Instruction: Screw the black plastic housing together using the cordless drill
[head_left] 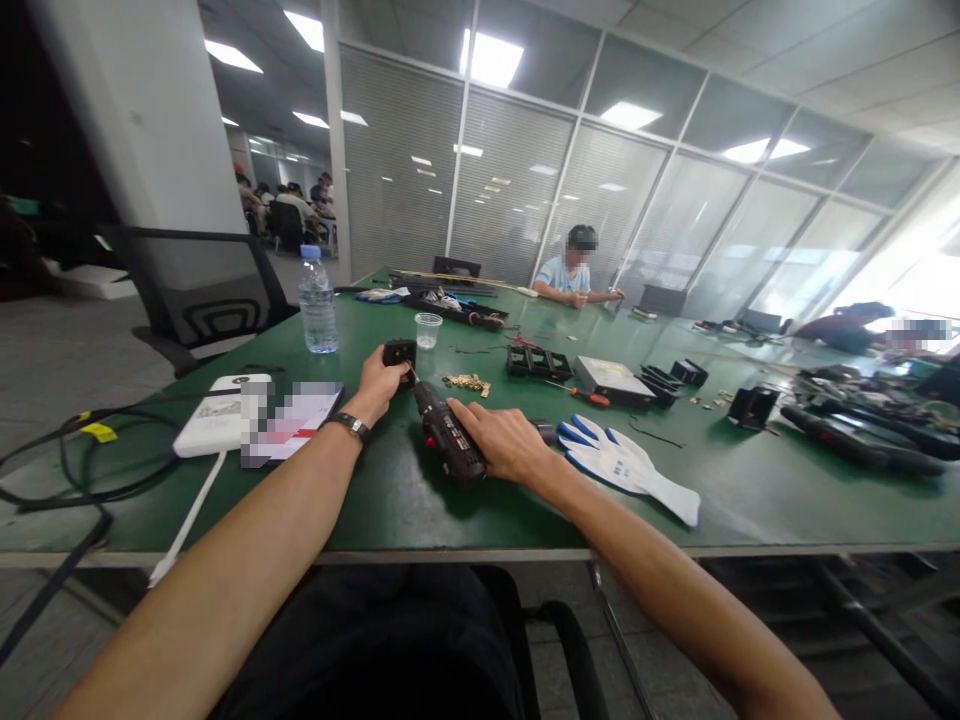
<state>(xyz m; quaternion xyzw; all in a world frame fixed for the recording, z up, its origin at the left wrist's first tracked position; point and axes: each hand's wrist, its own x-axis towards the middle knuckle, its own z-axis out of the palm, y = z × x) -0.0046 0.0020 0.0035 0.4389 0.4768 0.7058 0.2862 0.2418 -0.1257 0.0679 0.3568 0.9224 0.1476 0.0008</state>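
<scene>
My right hand [502,440] is wrapped round a black power drill [447,440], which lies level just above the green table and points away to the left. The drill's bit reaches a small black plastic part [400,352]; whether it touches a screw there is too small to tell. Gripping that black part from its near side is my left hand [382,380], with a watch on the wrist. Just right of the part lies a small pile of brass-coloured pieces [469,383]. A clear plastic cup [427,330] stands behind it.
A water bottle [319,305], a white device [217,415] and a phone [294,425] are on the left. To the right lie a white glove [630,463], a screwdriver [589,396], a black tray [538,362] and a metal box [611,380]. A person [574,268] sits across the table.
</scene>
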